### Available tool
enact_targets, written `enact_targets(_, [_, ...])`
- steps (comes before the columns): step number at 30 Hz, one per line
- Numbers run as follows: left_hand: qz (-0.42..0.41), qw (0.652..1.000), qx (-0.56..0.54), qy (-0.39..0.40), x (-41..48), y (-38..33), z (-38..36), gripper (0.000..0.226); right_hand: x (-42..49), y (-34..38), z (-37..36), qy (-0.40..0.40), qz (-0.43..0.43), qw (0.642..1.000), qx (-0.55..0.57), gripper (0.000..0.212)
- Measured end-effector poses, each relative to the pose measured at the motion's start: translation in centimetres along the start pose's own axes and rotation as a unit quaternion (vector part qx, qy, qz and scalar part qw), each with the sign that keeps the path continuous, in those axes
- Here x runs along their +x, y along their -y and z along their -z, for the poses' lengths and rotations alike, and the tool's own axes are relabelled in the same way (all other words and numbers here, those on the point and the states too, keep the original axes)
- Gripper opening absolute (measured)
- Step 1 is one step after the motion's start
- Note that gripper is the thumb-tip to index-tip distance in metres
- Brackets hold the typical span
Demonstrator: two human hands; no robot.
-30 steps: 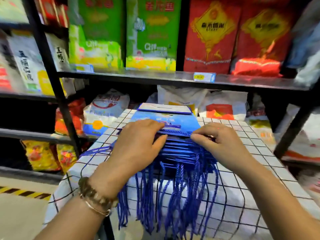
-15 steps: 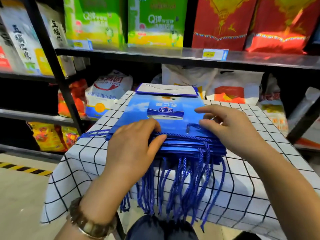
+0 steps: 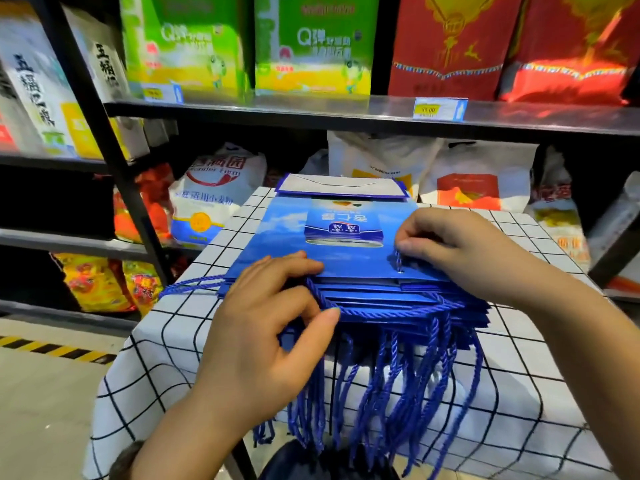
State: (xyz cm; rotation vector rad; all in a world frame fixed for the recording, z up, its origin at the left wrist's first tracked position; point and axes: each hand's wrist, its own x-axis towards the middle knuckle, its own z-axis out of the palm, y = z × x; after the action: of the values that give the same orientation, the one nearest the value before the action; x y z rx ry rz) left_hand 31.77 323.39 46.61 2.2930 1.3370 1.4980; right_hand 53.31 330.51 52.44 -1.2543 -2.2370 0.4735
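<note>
Left hand [image 3: 263, 327] gripped the near edge of the top flat blue paper bag [image 3: 311, 230], right hand [image 3: 460, 247] pinched its blue cord handle [image 3: 398, 262]; the bag was judged not yet lifted off the stack beneath.

Bare checked cloth [image 3: 540, 386] lies open on either side of the stack of blue bags [image 3: 298, 233], so I could slide out sideways there. Behind the stack, sacks [image 3: 481, 161] and the shelf [image 3: 311, 110] above them close off the back. The rope handles [image 3: 381, 372] hang tangled over the near edge.
</note>
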Motion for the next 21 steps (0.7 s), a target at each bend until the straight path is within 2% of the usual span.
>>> enact_targets(3, [0.019,0.998,-0.029,-0.052,0.6,-0.4,1.2,0.012,-0.1,0.1,0.3,0.033,-0.010,0.999,0.007,0.023])
enact_targets(5, [0.040,0.996,-0.021,-0.072,1.5,0.1,2.5,0.010,0.0,0.6,0.4,0.028,0.001,1.000,-0.005,0.023])
enact_targets(7, [0.056,0.998,0.020,-0.034,2.4,0.8,3.6,0.018,0.0,1.6,0.3,0.005,0.033,0.999,-0.010,0.018])
enact_targets(9, [0.045,0.995,0.082,0.046,3.2,1.2,4.0,0.031,-0.2,2.8,0.0,-0.016,0.070,0.997,0.000,0.015])
enact_targets(11, [0.031,0.986,0.128,0.105,3.8,0.9,3.8,0.040,-0.4,3.7,-0.4,-0.005,0.099,0.995,0.003,0.009])
enact_targets(12, [0.026,0.982,0.142,0.121,4.1,0.6,3.6,0.041,-0.5,3.9,-0.6,0.015,0.103,0.995,-0.011,0.017])
enact_targets(14, [0.016,0.977,0.162,0.138,4.6,0.0,3.1,0.038,-0.8,4.1,-1.0,0.053,0.096,0.991,-0.081,0.046])
enact_targets(15, [0.012,0.974,0.175,0.141,4.9,-0.2,2.9,0.033,-0.8,4.1,-1.2,0.060,0.095,0.986,-0.125,0.051])
enact_targets(18, [0.039,0.980,0.174,0.086,6.0,-0.5,2.6,0.027,-1.0,4.3,-1.6,0.029,0.117,0.978,-0.170,0.034])
enact_targets(21, [0.095,0.982,0.150,0.064,7.1,0.1,2.4,0.019,-0.7,3.9,-1.0,-0.013,0.079,0.994,-0.068,0.013])
